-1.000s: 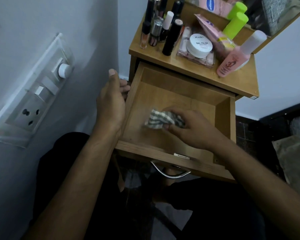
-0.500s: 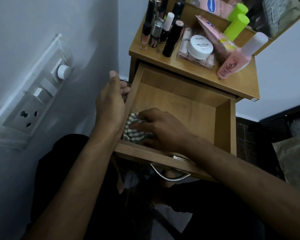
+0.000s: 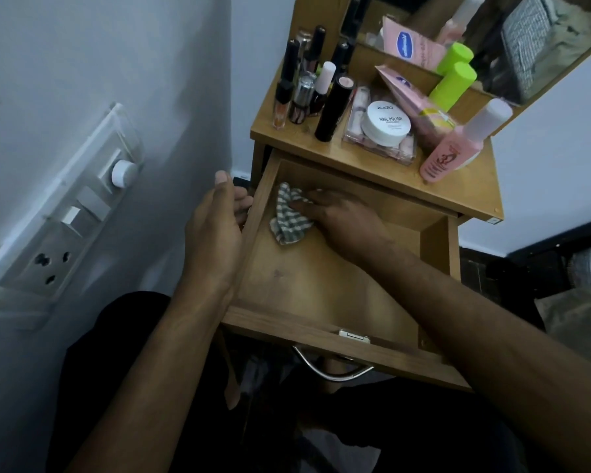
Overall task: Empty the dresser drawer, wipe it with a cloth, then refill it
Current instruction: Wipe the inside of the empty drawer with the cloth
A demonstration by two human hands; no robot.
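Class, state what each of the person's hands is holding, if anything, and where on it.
Right hand presses the crumpled checked cloth at its right side; left hand grips the open wooden drawer by its left wall.

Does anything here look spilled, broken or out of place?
Nothing looks spilled or broken. The drawer is pulled out and bare except for the checked cloth under the right hand; the left hand steadies its side. On the dresser top, a pink bottle leans among crowded cosmetics.
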